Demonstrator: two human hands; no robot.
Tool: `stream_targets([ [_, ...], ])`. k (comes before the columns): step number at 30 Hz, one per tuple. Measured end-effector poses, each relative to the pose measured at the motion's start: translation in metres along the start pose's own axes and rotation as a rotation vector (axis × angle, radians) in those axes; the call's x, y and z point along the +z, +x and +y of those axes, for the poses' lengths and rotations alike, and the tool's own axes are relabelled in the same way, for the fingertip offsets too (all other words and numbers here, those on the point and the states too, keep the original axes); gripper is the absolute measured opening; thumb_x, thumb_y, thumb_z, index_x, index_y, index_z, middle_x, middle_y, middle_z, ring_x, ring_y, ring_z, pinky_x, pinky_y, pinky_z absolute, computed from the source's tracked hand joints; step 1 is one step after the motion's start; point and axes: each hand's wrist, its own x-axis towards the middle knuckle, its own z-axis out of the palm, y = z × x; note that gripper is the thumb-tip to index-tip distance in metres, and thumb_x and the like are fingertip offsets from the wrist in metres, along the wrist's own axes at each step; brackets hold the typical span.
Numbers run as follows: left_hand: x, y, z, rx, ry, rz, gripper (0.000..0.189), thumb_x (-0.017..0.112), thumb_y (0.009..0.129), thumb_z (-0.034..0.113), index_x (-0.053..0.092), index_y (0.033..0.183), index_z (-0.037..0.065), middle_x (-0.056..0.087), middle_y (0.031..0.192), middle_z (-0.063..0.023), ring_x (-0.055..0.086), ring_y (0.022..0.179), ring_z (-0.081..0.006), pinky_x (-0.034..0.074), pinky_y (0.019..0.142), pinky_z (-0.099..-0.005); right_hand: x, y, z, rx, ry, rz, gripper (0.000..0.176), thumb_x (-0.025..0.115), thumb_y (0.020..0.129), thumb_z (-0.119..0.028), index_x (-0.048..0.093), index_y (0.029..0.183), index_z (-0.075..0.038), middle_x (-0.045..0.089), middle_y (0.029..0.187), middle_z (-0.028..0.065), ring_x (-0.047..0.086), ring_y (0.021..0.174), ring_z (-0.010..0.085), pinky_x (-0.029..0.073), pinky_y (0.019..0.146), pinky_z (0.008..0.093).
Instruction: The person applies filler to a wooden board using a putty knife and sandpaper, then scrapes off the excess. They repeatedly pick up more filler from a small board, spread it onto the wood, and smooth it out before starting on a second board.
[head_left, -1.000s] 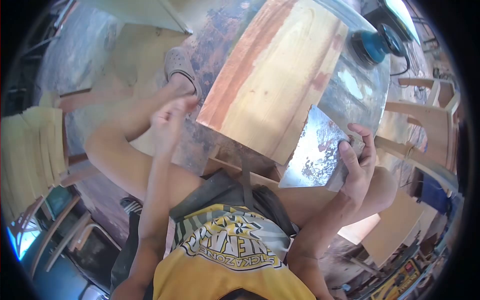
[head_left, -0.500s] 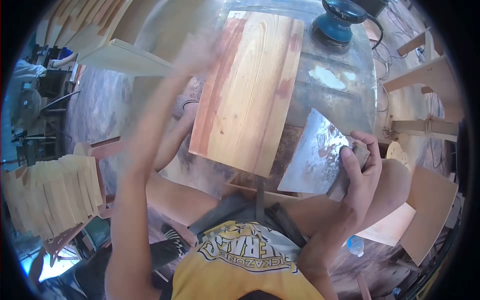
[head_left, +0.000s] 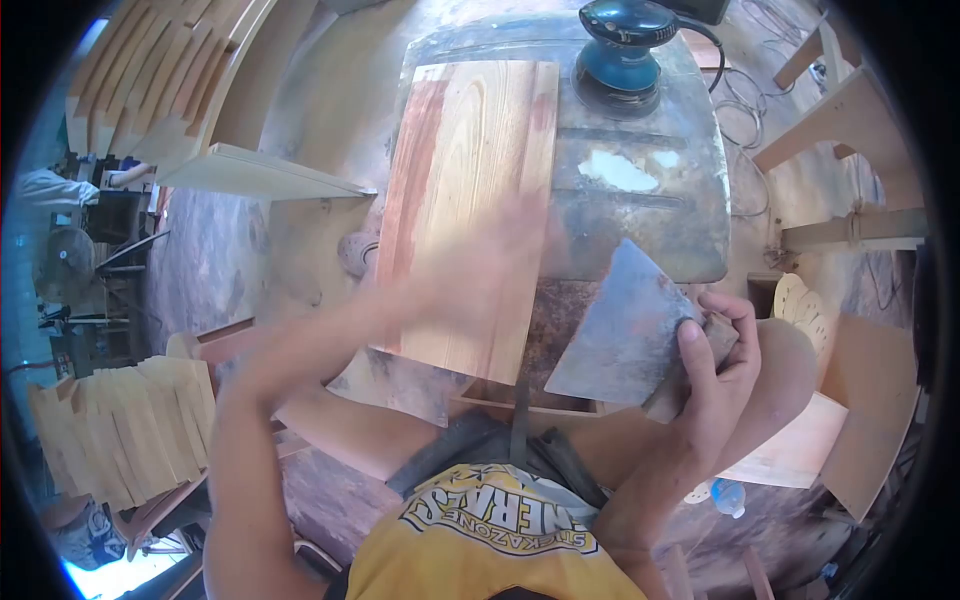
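Observation:
A flat wooden board (head_left: 470, 140), pale with reddish bands along its sides, lies lengthwise on a worn worktable (head_left: 660, 235). My left hand (head_left: 510, 245) is smeared by motion over the board's right half, and its fingers do not show clearly. My right hand (head_left: 718, 365) is closed around the grip of a wide putty knife (head_left: 620, 325). The knife's broad metal blade has smudges on it and points up and left, beside the board's lower right edge, above my thigh.
A blue power sander (head_left: 620, 75) stands at the back of the worktable, its cord trailing right. Stacks of wooden pieces (head_left: 125, 430) sit on the left. A pale panel (head_left: 270, 172) juts in at upper left. Wooden frames (head_left: 850, 140) and a plastic bottle (head_left: 728, 497) are on the right.
My left hand has swept from the board's far left edge across toward its right side, nearer me. The right hand keeps the putty knife in about the same place. The view has shifted slightly.

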Motion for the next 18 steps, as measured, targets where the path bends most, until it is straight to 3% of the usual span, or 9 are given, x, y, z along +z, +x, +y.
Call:
stream_targets([
  [1, 0.026, -0.025, 0.031, 0.369, -0.098, -0.165, 0.058, 0.060, 0.075, 0.016, 0.049, 0.128, -0.003, 0.043, 0.137, -0.0234, 0.035, 0.135, -0.0372, 0.020, 0.116, -0.0514, 0.000, -0.002, -0.005, -0.004, 0.007, 0.002, 0.026, 0.069, 0.079, -0.004, 0.058, 0.103, 0.001, 0.060, 0.089, 0.0047, 0.054, 0.083, 0.0102, 0.044, 0.078, 0.0231],
  [2, 0.008, -0.032, 0.067, 0.457, -0.326, -0.358, 0.062, 0.063, 0.073, 0.019, 0.049, 0.131, 0.004, 0.046, 0.139, -0.0156, 0.039, 0.133, -0.0331, 0.023, 0.116, -0.0504, -0.001, -0.002, -0.009, -0.007, 0.025, 0.052, 0.027, 0.069, 0.079, -0.004, 0.058, 0.102, 0.001, 0.059, 0.089, 0.0046, 0.054, 0.082, 0.0110, 0.043, 0.079, 0.0238],
  [5, -0.021, -0.028, 0.047, 0.574, -0.241, -0.323, 0.063, 0.060, 0.082, 0.021, 0.041, 0.141, 0.013, 0.041, 0.144, -0.0098, 0.034, 0.137, -0.0296, 0.023, 0.117, -0.0445, 0.001, -0.002, -0.008, 0.001, 0.116, 0.193, 0.028, 0.071, 0.077, -0.004, 0.058, 0.100, 0.001, 0.058, 0.090, 0.0051, 0.053, 0.082, 0.0123, 0.042, 0.081, 0.0253],
  [7, -0.005, -0.017, -0.011, -0.025, -0.772, 0.159, 0.063, 0.040, 0.097, 0.041, 0.027, 0.148, 0.005, 0.019, 0.156, -0.0170, 0.016, 0.145, -0.0338, 0.014, 0.118, -0.0449, -0.009, -0.003, -0.002, -0.058, 0.037, 0.153, 0.028, 0.070, 0.077, -0.005, 0.057, 0.102, 0.000, 0.058, 0.094, 0.0060, 0.052, 0.084, 0.0122, 0.041, 0.082, 0.0252],
  [8, -0.018, 0.000, -0.041, -0.185, -0.222, 0.106, 0.063, 0.040, 0.098, 0.039, 0.024, 0.150, 0.008, 0.013, 0.158, -0.0150, 0.008, 0.146, -0.0314, 0.009, 0.118, -0.0446, -0.009, -0.002, -0.002, -0.071, 0.036, 0.139, 0.028, 0.070, 0.077, -0.005, 0.057, 0.102, 0.000, 0.058, 0.094, 0.0060, 0.052, 0.084, 0.0122, 0.041, 0.082, 0.0252],
  [11, -0.035, 0.029, -0.142, -0.291, 0.252, -0.002, 0.057, 0.039, 0.098, 0.036, 0.031, 0.147, 0.006, 0.025, 0.155, -0.0124, 0.018, 0.144, -0.0312, 0.014, 0.117, -0.0401, -0.012, 0.001, -0.002, -0.035, 0.053, 0.093, 0.029, 0.071, 0.078, -0.007, 0.057, 0.102, 0.000, 0.057, 0.096, 0.0062, 0.052, 0.089, 0.0125, 0.040, 0.085, 0.0254],
  [15, -0.070, -0.015, -0.269, -0.963, 0.298, -0.260, 0.055, 0.042, 0.097, 0.032, 0.036, 0.143, 0.004, 0.031, 0.150, -0.0159, 0.025, 0.141, -0.0322, 0.020, 0.115, -0.0402, -0.009, 0.001, -0.004, -0.017, 0.015, 0.154, 0.032, 0.072, 0.077, -0.009, 0.057, 0.104, 0.000, 0.057, 0.096, 0.0059, 0.051, 0.092, 0.0129, 0.038, 0.088, 0.0255],
  [17, -0.076, -0.042, -0.295, -1.117, 0.396, -0.139, 0.053, 0.044, 0.096, 0.030, 0.038, 0.141, 0.003, 0.034, 0.148, -0.0177, 0.029, 0.139, -0.0327, 0.023, 0.114, -0.0402, -0.010, -0.002, -0.006, 0.011, 0.018, 0.170, 0.033, 0.073, 0.077, -0.009, 0.057, 0.105, 0.000, 0.057, 0.096, 0.0061, 0.051, 0.094, 0.0131, 0.038, 0.089, 0.0258],
  [18, -0.074, -0.047, -0.295, -1.091, 0.444, 0.028, 0.053, 0.045, 0.096, 0.029, 0.039, 0.141, 0.003, 0.036, 0.147, -0.0186, 0.031, 0.138, -0.0330, 0.024, 0.113, -0.0402, -0.010, -0.001, -0.008, -0.034, -0.047, 0.180, 0.035, 0.073, 0.076, -0.009, 0.057, 0.106, 0.000, 0.057, 0.097, 0.0064, 0.051, 0.094, 0.0137, 0.038, 0.090, 0.0265],
])
